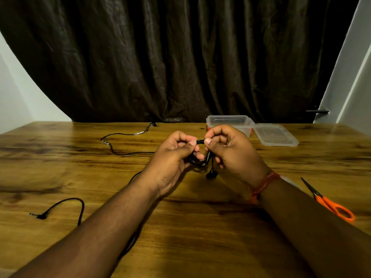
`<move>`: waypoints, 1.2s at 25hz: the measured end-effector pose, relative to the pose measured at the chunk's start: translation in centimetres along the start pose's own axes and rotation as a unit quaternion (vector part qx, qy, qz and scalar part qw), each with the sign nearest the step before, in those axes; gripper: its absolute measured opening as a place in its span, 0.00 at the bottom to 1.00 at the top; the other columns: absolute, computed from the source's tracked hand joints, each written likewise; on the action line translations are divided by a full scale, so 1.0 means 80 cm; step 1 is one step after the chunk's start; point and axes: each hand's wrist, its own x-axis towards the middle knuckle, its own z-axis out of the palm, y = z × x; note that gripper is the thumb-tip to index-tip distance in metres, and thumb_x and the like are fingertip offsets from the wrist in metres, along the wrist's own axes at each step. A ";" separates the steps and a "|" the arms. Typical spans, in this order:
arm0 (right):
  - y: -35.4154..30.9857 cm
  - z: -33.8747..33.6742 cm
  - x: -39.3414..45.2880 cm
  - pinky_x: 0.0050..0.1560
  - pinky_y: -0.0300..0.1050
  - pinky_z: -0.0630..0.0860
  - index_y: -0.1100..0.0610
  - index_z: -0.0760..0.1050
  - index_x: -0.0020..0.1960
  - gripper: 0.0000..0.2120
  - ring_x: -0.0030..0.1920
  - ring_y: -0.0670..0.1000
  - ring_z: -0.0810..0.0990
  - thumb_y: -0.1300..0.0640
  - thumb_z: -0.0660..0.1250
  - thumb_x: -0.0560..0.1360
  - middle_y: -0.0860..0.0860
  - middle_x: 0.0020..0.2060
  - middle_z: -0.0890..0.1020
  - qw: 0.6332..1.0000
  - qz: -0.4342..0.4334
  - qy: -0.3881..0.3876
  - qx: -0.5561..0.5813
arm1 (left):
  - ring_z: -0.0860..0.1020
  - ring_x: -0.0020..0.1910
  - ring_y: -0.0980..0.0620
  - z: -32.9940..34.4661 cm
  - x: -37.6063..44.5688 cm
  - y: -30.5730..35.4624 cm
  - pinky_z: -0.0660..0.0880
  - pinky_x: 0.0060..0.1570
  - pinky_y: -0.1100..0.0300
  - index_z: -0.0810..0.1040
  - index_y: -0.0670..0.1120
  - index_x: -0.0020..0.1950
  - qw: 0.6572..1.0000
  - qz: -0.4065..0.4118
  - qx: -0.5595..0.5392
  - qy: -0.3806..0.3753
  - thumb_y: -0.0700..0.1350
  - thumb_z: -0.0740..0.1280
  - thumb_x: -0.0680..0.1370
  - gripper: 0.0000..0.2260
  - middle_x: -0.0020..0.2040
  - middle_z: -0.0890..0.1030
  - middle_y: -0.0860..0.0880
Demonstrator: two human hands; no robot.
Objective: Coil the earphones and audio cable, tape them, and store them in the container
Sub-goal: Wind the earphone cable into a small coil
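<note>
Above the middle of the wooden table (200, 217), my left hand (176, 155) and my right hand (226, 151) both pinch a small coil of black earphones (200, 160). Its earbuds (211, 174) dangle just below the hands. The earphone cord trails down under my left forearm and ends in an angled plug (38, 215) at the near left. A second black audio cable (120, 137) lies loose on the table at the far left. A clear plastic container (228, 119) stands open behind my right hand, with its lid (275, 135) lying beside it on the right.
Orange-handled scissors (329, 203) lie at the right edge of the table, next to my right forearm. A dark curtain (180, 57) hangs behind the table. Something orange-red shows at the container's base, mostly hidden.
</note>
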 end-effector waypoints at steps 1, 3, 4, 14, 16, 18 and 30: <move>0.001 0.000 0.000 0.23 0.36 0.67 0.56 0.74 0.48 0.05 0.24 0.43 0.70 0.64 0.64 0.79 0.51 0.34 0.79 1.000 0.000 -0.001 -0.001 | 0.76 0.31 0.54 0.001 0.000 0.000 0.78 0.42 0.59 0.72 0.41 0.49 1.000 0.007 -0.006 -0.003 0.32 0.59 0.80 0.06 0.35 0.78 0.46; 0.002 0.001 0.000 0.22 0.37 0.66 0.55 0.74 0.48 0.04 0.24 0.44 0.70 0.63 0.64 0.79 0.51 0.34 0.79 1.000 0.008 -0.005 0.010 | 0.71 0.28 0.56 0.003 0.000 0.000 0.78 0.43 0.62 0.71 0.40 0.50 1.000 0.023 -0.008 -0.002 0.31 0.59 0.80 0.05 0.35 0.77 0.47; 0.003 0.001 0.000 0.22 0.37 0.66 0.55 0.74 0.48 0.04 0.24 0.44 0.70 0.63 0.64 0.79 0.50 0.35 0.79 1.000 0.016 -0.007 0.020 | 0.70 0.27 0.58 0.003 0.000 0.000 0.78 0.42 0.64 0.71 0.39 0.52 1.000 0.026 -0.007 0.001 0.31 0.59 0.80 0.05 0.36 0.77 0.46; 0.006 -0.001 0.000 0.22 0.39 0.67 0.58 0.74 0.49 0.04 0.25 0.45 0.71 0.65 0.63 0.79 0.51 0.33 0.78 0.996 0.035 0.004 0.087 | 0.73 0.32 0.54 0.005 0.000 0.000 0.76 0.37 0.60 0.72 0.41 0.52 1.000 -0.017 -0.011 0.002 0.33 0.57 0.81 0.06 0.38 0.76 0.46; 0.006 -0.001 0.000 0.22 0.39 0.66 0.58 0.74 0.49 0.04 0.25 0.46 0.72 0.65 0.63 0.79 0.50 0.33 0.78 0.995 0.034 0.009 0.089 | 0.76 0.35 0.54 0.005 0.000 0.000 0.78 0.45 0.54 0.73 0.41 0.53 0.999 -0.022 -0.023 0.006 0.34 0.57 0.81 0.07 0.38 0.76 0.46; 0.006 -0.001 0.000 0.22 0.39 0.66 0.58 0.74 0.49 0.04 0.25 0.46 0.72 0.65 0.63 0.79 0.50 0.32 0.78 0.996 0.032 0.012 0.081 | 0.78 0.36 0.53 0.006 0.000 0.001 0.79 0.48 0.52 0.72 0.42 0.53 0.999 -0.022 -0.037 0.018 0.34 0.56 0.82 0.07 0.39 0.77 0.45; 0.015 0.002 -0.003 0.24 0.41 0.69 0.51 0.76 0.50 0.02 0.25 0.50 0.73 0.56 0.67 0.78 0.54 0.42 0.81 1.000 0.014 -0.017 0.000 | 0.67 0.29 0.59 0.006 -0.002 0.001 0.69 0.36 0.66 0.69 0.44 0.46 0.996 0.013 0.070 0.047 0.32 0.56 0.81 0.09 0.35 0.74 0.50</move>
